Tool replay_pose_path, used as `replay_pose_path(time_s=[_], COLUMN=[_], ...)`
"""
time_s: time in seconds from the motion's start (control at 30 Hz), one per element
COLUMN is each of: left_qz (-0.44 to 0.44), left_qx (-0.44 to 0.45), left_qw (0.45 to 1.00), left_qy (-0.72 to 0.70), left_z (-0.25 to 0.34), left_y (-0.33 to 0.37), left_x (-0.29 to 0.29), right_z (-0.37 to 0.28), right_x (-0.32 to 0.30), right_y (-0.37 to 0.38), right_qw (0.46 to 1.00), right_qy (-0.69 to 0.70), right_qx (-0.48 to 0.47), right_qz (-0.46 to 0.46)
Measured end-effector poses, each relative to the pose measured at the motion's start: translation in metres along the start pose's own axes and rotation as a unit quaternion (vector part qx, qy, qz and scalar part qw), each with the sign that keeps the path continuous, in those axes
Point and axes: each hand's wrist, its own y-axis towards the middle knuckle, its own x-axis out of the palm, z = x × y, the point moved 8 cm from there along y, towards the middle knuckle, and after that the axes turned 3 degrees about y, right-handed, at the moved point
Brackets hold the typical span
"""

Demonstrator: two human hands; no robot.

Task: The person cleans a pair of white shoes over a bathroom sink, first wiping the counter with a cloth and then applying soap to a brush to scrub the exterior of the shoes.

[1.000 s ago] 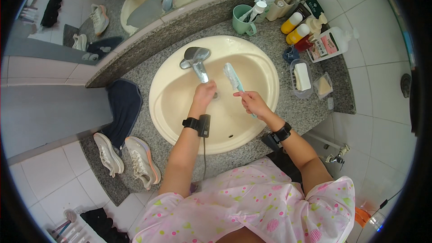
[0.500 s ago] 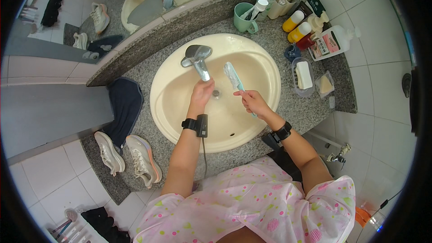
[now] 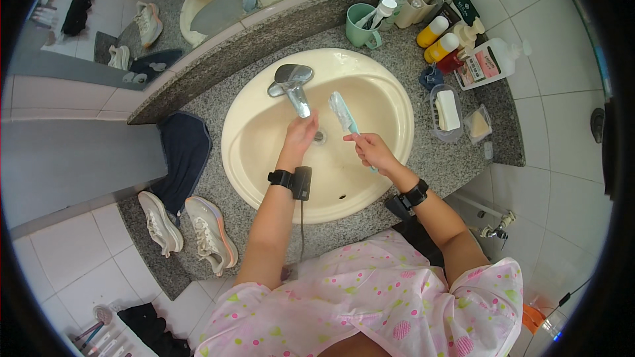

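Note:
In the cream oval basin (image 3: 246,152), my left hand (image 3: 302,132) is just under the spout of the chrome tap (image 3: 296,92). Its fingers look stretched toward the spout and nothing shows in them, though the tips are partly hidden. My right hand (image 3: 374,151) is closed around the handle of a light-blue brush (image 3: 342,114). The brush is tilted over the basin, its head up and to the left, with white bristles or foam along it. Below the tap the drain (image 3: 320,137) shows beside my left hand. No stream of water can be made out.
Left of the basin are a dark cloth (image 3: 185,152) and two pale sneakers (image 3: 211,237) on the granite counter (image 3: 218,109). A green mug (image 3: 360,25), several bottles (image 3: 442,46), and a soap dish (image 3: 447,111) stand at the right. A mirror (image 3: 165,6) rises behind.

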Motion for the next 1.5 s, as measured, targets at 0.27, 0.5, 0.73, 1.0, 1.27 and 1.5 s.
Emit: replay_pose_path(time_s=[0.27, 0.5, 0.73, 1.0, 1.27, 1.5], left_qz=[0.140, 0.045, -0.131, -0.098, -0.087, -0.006], left_qx=[-0.023, 0.259, -0.015, 0.003, -0.041, 0.019], left_qw=[0.894, 0.580, 0.335, 0.335, 0.365, 0.399], left_qy=[0.425, 0.771, 0.933, 0.937, 0.926, 0.917], left_z=[0.018, 0.037, -0.053, -0.059, -0.059, -0.021], left_y=[-0.005, -0.030, -0.040, -0.039, -0.030, -0.062], left_x=[-0.015, 0.006, -0.023, -0.020, -0.022, -0.027], right_z=[0.000, -0.001, 0.009, 0.019, 0.032, 0.032], right_x=[-0.005, -0.008, 0.001, -0.001, 0.011, 0.048], right_y=[-0.002, -0.004, -0.004, -0.009, 0.006, 0.047], right_qw=[1.000, 1.000, 1.000, 0.999, 0.997, 0.995], right_qy=[-0.008, -0.011, 0.003, -0.014, 0.020, -0.011], right_qx=[-0.004, 0.005, 0.013, 0.029, 0.053, 0.071], right_qz=[0.012, 0.024, 0.003, -0.006, -0.051, -0.076])
